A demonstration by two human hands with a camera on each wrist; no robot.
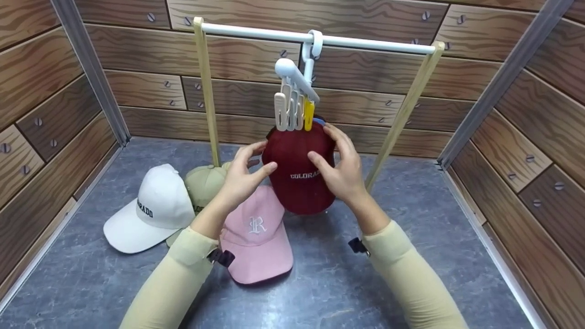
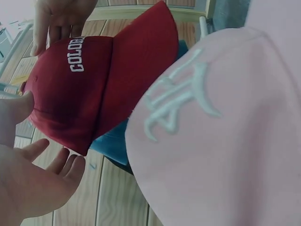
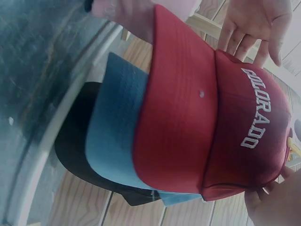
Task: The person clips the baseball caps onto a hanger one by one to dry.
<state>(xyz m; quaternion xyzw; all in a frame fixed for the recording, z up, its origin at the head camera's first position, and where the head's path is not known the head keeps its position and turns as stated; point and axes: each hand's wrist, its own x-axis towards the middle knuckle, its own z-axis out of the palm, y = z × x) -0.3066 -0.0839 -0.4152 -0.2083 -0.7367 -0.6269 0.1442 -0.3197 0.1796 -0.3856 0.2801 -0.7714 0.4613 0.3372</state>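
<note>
A dark red cap [image 1: 299, 183] lettered COLORADO hangs brim down beneath a clip hanger [image 1: 297, 77], its top at the yellow clip [image 1: 309, 115]. Behind it hang a blue cap [image 3: 117, 122] and a black cap [image 3: 77, 136], overlapping in the right wrist view. My left hand [image 1: 242, 176] is at the red cap's left side, thumb by the front, fingers loosely spread in the left wrist view [image 2: 44, 181]. At the right side my right hand [image 1: 345, 171] touches the cap, thumb on the front panel and fingers extended toward its upper edge.
A white rail [image 1: 365, 43] on wooden posts carries the hanger. Several pale clips [image 1: 288, 109] dangle left of the yellow one. On the grey floor [image 1: 411, 201] lie a white cap [image 1: 164, 196], an olive cap [image 1: 203, 180] and a pink cap [image 1: 260, 256]. Wood-patterned walls enclose the area.
</note>
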